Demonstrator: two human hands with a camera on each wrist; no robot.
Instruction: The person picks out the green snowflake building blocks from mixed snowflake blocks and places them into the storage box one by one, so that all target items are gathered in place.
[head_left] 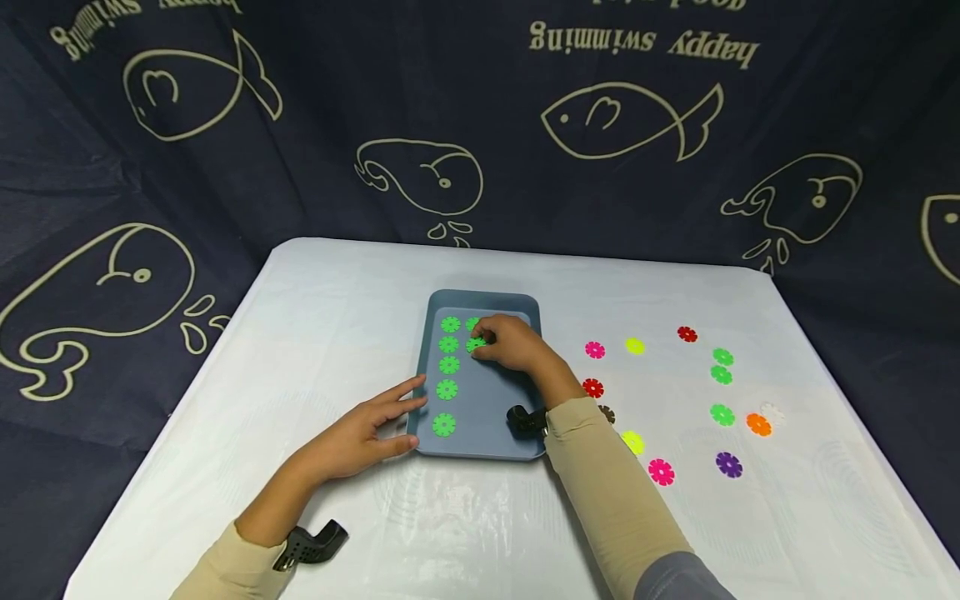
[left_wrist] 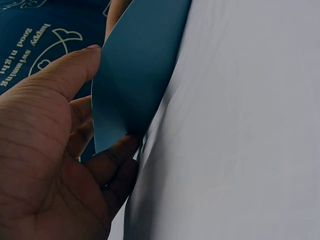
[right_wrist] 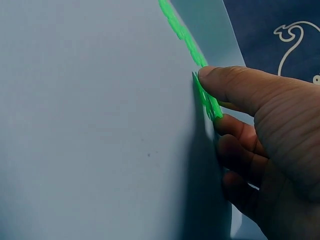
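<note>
A grey-blue tray (head_left: pixel 489 417) lies on the table, with a column of green notched discs (head_left: pixel 447 389) along its left side. Over the tray's upper part, my right hand (head_left: pixel 512 343) pinches a green notched disc (right_wrist: pixel 209 102) between thumb and fingers. That disc is slightly tilted at the tray floor; another green disc (right_wrist: pixel 182 35) lies just beyond it, partly hidden by the hand in the head view. My left hand (head_left: pixel 371 429) rests its spread fingers against the tray's left edge. In the left wrist view, its thumb and fingertips touch the tray wall (left_wrist: pixel 135 75).
Right of the tray, loose notched discs lie scattered: pink (head_left: pixel 662 472), red (head_left: pixel 687 334), yellow (head_left: pixel 635 346), purple (head_left: pixel 729 464), orange (head_left: pixel 758 424), white (head_left: pixel 772 412) and green (head_left: pixel 722 415). My right forearm partly covers a brown disc (head_left: pixel 607 413). A dark printed curtain (head_left: pixel 510 217) hangs behind the table.
</note>
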